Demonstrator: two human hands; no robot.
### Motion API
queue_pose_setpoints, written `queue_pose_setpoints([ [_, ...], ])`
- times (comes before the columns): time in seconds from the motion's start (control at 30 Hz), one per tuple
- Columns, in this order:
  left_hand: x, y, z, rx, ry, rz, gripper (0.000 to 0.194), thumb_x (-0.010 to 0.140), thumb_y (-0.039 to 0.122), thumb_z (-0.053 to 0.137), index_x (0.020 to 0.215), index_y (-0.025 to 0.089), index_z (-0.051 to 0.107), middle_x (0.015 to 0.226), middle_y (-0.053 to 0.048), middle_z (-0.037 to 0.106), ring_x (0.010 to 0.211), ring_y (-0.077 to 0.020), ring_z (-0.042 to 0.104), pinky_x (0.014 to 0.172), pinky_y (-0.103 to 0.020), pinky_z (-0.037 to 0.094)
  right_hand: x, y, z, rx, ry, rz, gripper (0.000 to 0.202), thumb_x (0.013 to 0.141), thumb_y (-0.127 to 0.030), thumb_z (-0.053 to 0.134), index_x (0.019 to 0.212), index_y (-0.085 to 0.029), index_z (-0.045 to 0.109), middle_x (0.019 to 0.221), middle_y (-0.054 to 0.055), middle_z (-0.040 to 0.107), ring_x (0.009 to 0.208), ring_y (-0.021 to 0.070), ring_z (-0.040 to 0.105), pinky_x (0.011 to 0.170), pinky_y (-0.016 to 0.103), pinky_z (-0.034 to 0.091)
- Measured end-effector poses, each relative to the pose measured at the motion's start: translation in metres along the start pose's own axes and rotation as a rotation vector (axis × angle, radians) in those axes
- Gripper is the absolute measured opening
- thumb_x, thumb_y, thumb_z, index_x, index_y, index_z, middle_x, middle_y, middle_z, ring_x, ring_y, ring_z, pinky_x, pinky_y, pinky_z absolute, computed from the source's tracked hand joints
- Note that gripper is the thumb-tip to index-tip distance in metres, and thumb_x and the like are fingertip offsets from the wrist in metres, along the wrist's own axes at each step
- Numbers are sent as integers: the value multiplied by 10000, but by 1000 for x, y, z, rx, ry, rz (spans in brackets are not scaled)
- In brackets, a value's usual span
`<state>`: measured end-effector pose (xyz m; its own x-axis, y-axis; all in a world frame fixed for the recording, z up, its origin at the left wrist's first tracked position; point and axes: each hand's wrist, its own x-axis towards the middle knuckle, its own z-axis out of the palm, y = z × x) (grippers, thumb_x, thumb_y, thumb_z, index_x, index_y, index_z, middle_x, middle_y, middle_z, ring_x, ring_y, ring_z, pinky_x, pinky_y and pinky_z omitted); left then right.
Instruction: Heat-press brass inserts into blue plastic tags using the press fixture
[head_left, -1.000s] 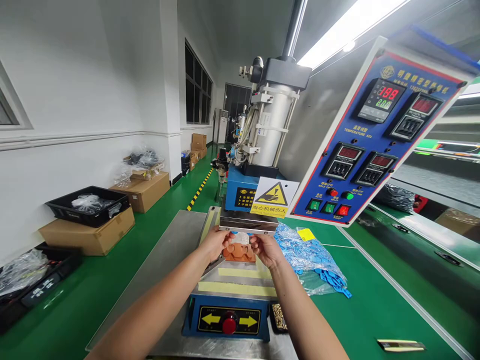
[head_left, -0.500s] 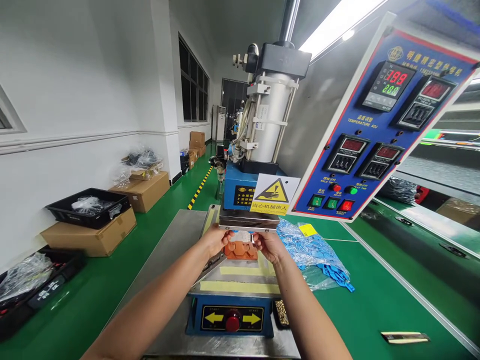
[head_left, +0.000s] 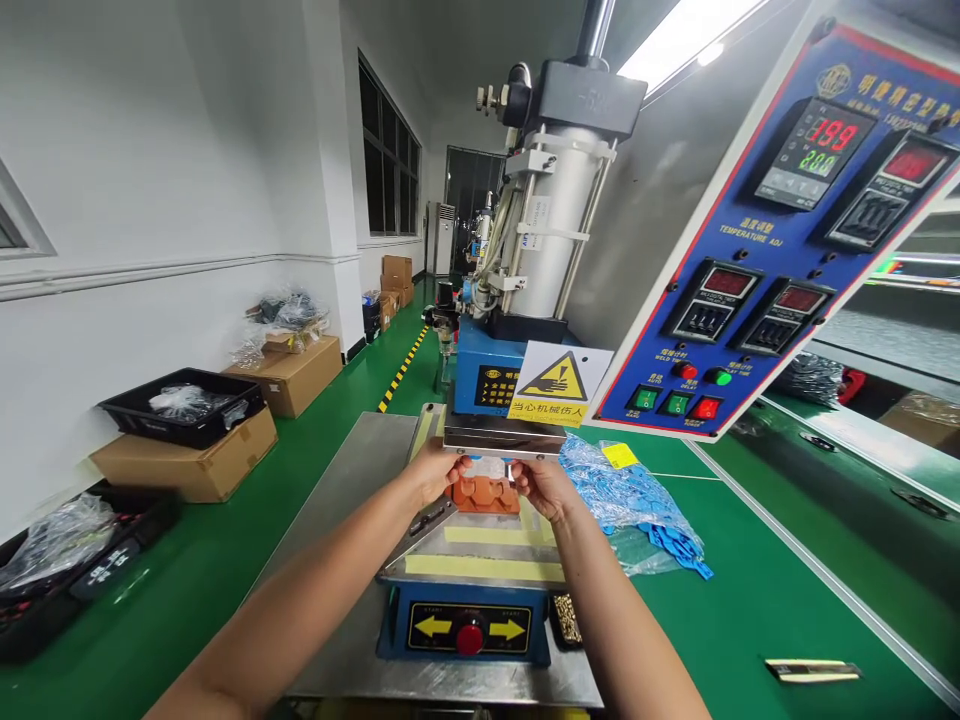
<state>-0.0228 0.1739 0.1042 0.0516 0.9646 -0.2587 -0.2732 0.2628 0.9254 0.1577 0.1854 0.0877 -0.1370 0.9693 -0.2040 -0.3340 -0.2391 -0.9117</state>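
Under the dark press head (head_left: 504, 440), my left hand (head_left: 439, 472) is closed, fingertips pinching the left end of a small blue plastic part (head_left: 466, 462). My right hand (head_left: 544, 485) pinches at its right end, with fingers curled. Most of the part is hidden by the fingers and the head above. Just below and between the hands sits an orange fixture block (head_left: 486, 495) with shaped recesses, fixed on the machine's metal bed. A pale, shiny patch shows between the hands, behind the block.
A clear bag of blue plastic parts (head_left: 637, 500) lies right of the press on the green table. The tilted control panel (head_left: 720, 300) hangs above it. A red button (head_left: 470, 639) faces me at the front. A tweezers-like tool (head_left: 814, 671) lies far right.
The view has shifted slightly, so the press and panel appear a little further right. Both hands stay under the press head, in nearly the same pinching pose.
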Motion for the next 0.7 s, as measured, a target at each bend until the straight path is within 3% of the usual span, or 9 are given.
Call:
queue_pose_setpoints([
  [0.23, -13, -6, 9, 64, -53, -135, 168, 758, 152, 622, 612, 116, 546, 470, 31, 525, 373, -16, 429, 359, -106, 261, -3, -7, 0, -34, 5, 4, 91, 569, -132, 685, 561, -131, 595, 414, -34, 534, 346, 26, 382, 313, 127, 230],
  [0.53, -21, -7, -12, 173, -62, -123, 233, 732, 213, 664, 569, 123, 524, 498, 3, 572, 394, -26, 437, 388, -141, 262, 0, -2, -2, -27, 9, 39, 95, 592, -125, 663, 544, -141, 582, 428, -29, 542, 354, 29, 379, 321, 132, 250],
  [0.7, -26, -10, -15, 203, -62, -124, 215, 751, 228, 650, 608, 126, 525, 487, 9, 569, 380, -28, 427, 391, -152, 254, 0, 1, 1, -77, 3, 33, 62, 561, -152, 665, 552, -130, 608, 430, -23, 542, 356, 28, 374, 320, 138, 230],
])
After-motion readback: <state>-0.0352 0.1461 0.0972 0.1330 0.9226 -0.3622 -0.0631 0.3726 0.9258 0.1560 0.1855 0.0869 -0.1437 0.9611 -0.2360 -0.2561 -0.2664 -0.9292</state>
